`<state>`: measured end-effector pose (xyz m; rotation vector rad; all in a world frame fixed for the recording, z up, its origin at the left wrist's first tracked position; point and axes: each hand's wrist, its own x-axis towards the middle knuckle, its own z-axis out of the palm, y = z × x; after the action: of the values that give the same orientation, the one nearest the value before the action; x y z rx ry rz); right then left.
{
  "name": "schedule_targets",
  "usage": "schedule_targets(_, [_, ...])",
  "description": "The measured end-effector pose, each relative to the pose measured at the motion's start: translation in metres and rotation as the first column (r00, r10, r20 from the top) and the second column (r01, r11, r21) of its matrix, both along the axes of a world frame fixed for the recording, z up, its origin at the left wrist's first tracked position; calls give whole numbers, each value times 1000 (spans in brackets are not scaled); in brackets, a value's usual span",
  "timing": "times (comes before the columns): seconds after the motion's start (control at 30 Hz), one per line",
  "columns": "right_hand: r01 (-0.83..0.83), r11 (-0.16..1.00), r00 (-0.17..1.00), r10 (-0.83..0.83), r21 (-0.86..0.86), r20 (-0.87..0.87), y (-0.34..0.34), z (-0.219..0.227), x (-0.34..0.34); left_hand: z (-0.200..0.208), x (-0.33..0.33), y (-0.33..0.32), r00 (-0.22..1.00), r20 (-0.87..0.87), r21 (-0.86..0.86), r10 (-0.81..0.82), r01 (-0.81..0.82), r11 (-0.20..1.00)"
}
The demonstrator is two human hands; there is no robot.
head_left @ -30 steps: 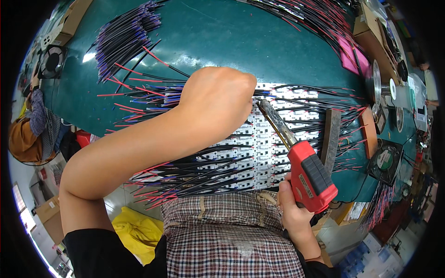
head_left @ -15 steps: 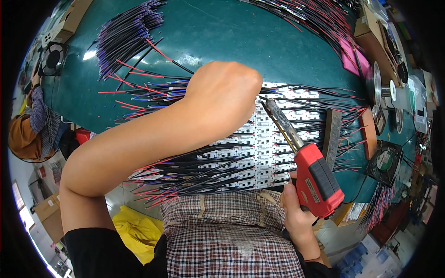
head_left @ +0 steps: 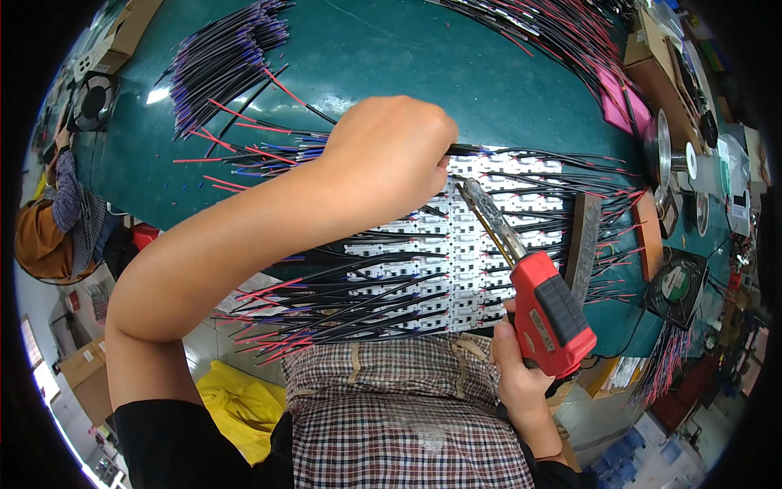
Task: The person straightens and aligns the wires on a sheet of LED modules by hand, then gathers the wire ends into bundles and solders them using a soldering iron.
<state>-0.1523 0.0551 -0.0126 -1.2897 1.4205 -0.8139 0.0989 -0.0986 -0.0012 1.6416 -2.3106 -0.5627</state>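
In my right hand (head_left: 521, 379) is a red and black soldering gun (head_left: 546, 318), its metal tip pointing up and left. That tip lies over a white circuit board panel (head_left: 464, 269), just below my left hand (head_left: 391, 151). My left hand is closed above the panel's upper part, its fingertips mostly hidden behind the fist. A short black wire (head_left: 467, 150) shows just to the right of those fingers, seemingly held in them. Black wires with red ends (head_left: 350, 301) run out from the panel's left and right sides.
A dark bar (head_left: 582, 244) lies across the right-hand wires, and an orange-brown block (head_left: 648, 228) stands beyond it. A bundle of black and blue wires (head_left: 216, 73) lies at far left. At right are a solder spool (head_left: 660, 151) and a fan (head_left: 678, 285). Another person (head_left: 61, 220) sits at left.
My left hand has shifted slightly up and left. The soldering gun has moved a little left and down in my right hand, and more black wire shows beside the left fingers.
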Motion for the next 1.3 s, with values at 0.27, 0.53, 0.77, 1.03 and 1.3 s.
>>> schedule_targets(0.27, [8,1000,1000,-8,-6,-11,-1,5,5,-2,-6,5,997,73,-46,7,-4,999])
schedule_targets(0.53, [-51,998,998,49,-43,-39,-2,-1,-4,0,-9,1,995,103,-20,4,-2,1000])
schedule_targets(0.77, [-6,999,999,4,-48,-47,0,13,-6,8,-11,2,994,103,-4,22,-22,1000])
schedule_targets(1.03, [63,998,998,-62,-21,19,1,6,-4,14,-1,11,981,-181,84,72,-58,995])
schedule_targets(1.3, [124,992,988,-120,-30,94,0,9,-3,44,-14,17,977,-208,-249,50,-102,963])
